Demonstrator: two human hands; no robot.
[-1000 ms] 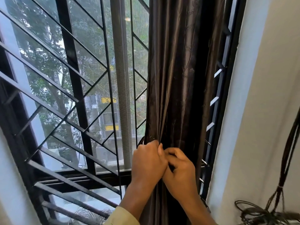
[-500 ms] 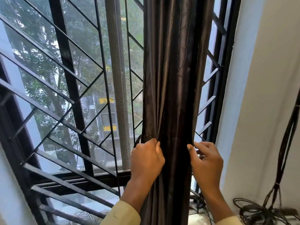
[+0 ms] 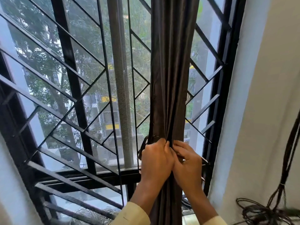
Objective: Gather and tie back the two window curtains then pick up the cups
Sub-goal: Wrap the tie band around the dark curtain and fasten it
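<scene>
Curtain (image 3: 170,78) bunched in front of grille (image 3: 69,62)
Your left hand (image 3: 156,161) and right hand (image 3: 188,166) touch, fingers curled round its folds; cable coil (image 3: 259,213) lower right

Curtain (image 3: 170,78) hangs before the window grille (image 3: 69,88), right of centre. Both hands meet on it low down: left hand (image 3: 156,161), right hand (image 3: 188,166). Cables (image 3: 266,211) lie by the right wall (image 3: 267,111).
</scene>
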